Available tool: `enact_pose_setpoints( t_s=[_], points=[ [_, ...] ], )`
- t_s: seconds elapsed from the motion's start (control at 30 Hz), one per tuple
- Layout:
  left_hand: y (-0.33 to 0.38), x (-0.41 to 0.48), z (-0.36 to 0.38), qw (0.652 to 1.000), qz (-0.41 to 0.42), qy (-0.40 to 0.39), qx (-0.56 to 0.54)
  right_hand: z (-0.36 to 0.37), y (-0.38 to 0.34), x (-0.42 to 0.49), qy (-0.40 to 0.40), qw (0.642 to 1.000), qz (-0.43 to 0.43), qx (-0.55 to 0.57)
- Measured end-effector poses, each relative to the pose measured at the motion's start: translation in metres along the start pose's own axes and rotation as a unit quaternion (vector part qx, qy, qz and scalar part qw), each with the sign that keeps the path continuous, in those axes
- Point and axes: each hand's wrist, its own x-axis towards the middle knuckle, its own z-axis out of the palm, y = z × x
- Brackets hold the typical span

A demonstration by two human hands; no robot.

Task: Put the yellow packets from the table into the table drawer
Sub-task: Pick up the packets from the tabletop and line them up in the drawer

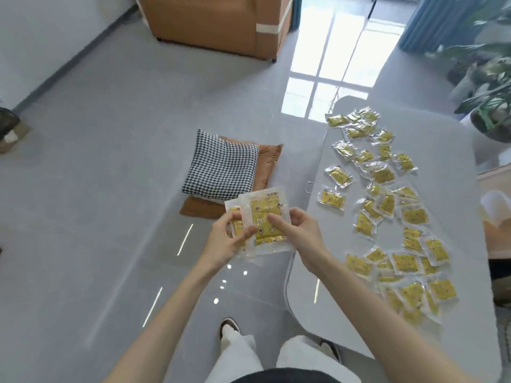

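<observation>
Both hands grasp a small stack of yellow packets [266, 214], flat rectangular sachets with clear, crinkly plastic borders, held over the glossy grey tile floor [110, 189]. The left hand [226, 243] pinches the stack's 8 o'clock edge, thumb on top. The right hand [302, 236] clasps its 4 o'clock side, index finger lying across the front. At 3 o'clock of the stack, dozens of loose packets [383, 175] lie scattered and overlapping on the smooth pale-grey table [326, 299] with rounded corners. At 12 o'clock of the hands, a houndstooth cushion [221, 164] rests on a brown velvety cushion [269, 161].
</observation>
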Motion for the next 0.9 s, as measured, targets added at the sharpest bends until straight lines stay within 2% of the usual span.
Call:
enact_pose_setpoints(
  t_s=[0.2,0.43,0.7,0.9],
  points=[
    [0.009,0.066,-0.048,0.999,-0.008,-0.036,-0.032,0.057,-0.015,0.046,0.084,0.996,-0.031,-0.022],
    [0.018,0.174,-0.051,0.997,-0.014,-0.077,0.015,0.060,-0.018,0.134,0.154,0.986,-0.025,-0.052],
    [0.022,0.323,-0.035,0.980,0.020,-0.079,0.180,0.051,-0.022,0.263,0.208,0.976,0.013,-0.063],
    [0.025,0.415,-0.003,0.955,0.078,-0.146,0.245,0.027,-0.011,0.336,0.269,0.960,0.068,-0.046]
  ],
)
